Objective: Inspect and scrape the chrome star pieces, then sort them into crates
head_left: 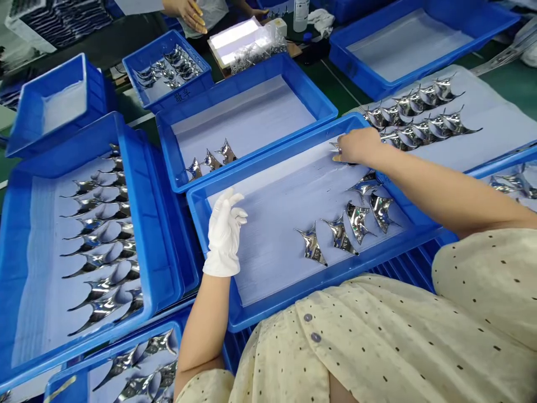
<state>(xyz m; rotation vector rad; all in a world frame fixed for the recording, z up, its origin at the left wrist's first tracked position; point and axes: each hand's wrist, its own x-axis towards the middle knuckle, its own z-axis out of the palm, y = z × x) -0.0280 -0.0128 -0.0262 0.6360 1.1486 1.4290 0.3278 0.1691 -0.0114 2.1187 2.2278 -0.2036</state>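
Over a blue plastic tray lined with a pale sheet, you are working with both hands. Your bare right hand is reaching to the tray's far rim, its fingers pressing together in a pinch on a small chrome piece, which is mostly hidden beneath them. Your left hand, in a white glove, is hanging open with its fingers spread, holding nothing, over the near end of the sheet. Curved, star-shaped chrome pieces are lying in a loose diagonal row on the sheet, just below your right forearm. Three similar pieces are sitting in the next tray, and many more are lining the tray to your left. At the top, a co-worker's hand is resting near a lit panel.
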